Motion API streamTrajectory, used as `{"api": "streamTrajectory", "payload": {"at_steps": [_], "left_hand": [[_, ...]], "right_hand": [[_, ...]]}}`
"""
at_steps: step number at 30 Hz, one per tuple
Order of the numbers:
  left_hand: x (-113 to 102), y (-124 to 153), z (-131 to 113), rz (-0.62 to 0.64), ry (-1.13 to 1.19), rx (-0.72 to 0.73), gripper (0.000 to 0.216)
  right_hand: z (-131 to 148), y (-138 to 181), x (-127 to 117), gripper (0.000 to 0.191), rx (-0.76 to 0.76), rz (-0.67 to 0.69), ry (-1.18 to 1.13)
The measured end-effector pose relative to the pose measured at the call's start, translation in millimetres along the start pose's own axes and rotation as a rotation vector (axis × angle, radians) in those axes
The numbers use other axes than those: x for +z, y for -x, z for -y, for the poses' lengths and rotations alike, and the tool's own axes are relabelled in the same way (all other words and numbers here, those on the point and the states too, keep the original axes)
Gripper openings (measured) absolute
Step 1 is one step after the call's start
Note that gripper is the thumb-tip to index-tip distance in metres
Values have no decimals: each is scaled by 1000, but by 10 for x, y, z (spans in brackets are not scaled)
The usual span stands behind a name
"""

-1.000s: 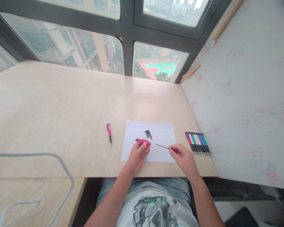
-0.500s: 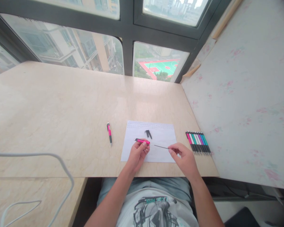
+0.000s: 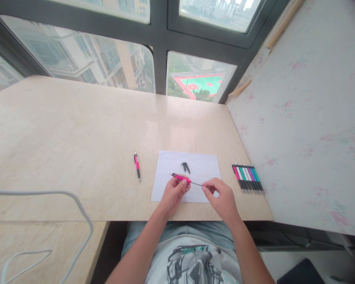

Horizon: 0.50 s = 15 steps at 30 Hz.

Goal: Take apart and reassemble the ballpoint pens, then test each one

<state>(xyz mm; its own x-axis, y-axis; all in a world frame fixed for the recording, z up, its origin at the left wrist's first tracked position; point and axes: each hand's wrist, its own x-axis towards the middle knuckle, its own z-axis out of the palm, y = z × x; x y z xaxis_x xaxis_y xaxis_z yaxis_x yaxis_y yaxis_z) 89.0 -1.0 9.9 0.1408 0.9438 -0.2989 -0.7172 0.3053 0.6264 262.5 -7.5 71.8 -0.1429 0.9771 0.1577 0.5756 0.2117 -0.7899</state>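
My left hand [image 3: 175, 192] is closed on a pink pen barrel [image 3: 182, 177] with a black clip, its clip end pointing up and left. Between thumb and fingertips, my right hand [image 3: 221, 197] pinches a thin dark pen refill [image 3: 197, 184]. The refill's far tip meets the open end of the barrel; how deep it sits is too small to tell. Both hands are over a sheet of paper [image 3: 162, 189] with handwriting along its top. Several small black pen parts [image 3: 185, 167] lie on the paper, just beyond the barrel.
A whole pink pen [image 3: 137, 167] lies left of the paper. To the right, a row of several coloured pens [image 3: 247, 178] is lined up by the wall [image 3: 307, 138]. A white cable [image 3: 62, 193] loops at left. Windows [image 3: 201, 77] stand behind the table [image 3: 85, 138].
My right hand has moved left with the refill, bringing its tip up to the barrel. The barrel in my left hand has shifted slightly right.
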Motion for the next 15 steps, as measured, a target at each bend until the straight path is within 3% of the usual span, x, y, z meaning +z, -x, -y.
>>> {"api": "streamTrajectory", "payload": {"at_steps": [15], "left_hand": [[-11, -5, 5, 17, 2, 24, 20]], "right_hand": [[55, -25, 52, 19, 1, -11, 47]]}}
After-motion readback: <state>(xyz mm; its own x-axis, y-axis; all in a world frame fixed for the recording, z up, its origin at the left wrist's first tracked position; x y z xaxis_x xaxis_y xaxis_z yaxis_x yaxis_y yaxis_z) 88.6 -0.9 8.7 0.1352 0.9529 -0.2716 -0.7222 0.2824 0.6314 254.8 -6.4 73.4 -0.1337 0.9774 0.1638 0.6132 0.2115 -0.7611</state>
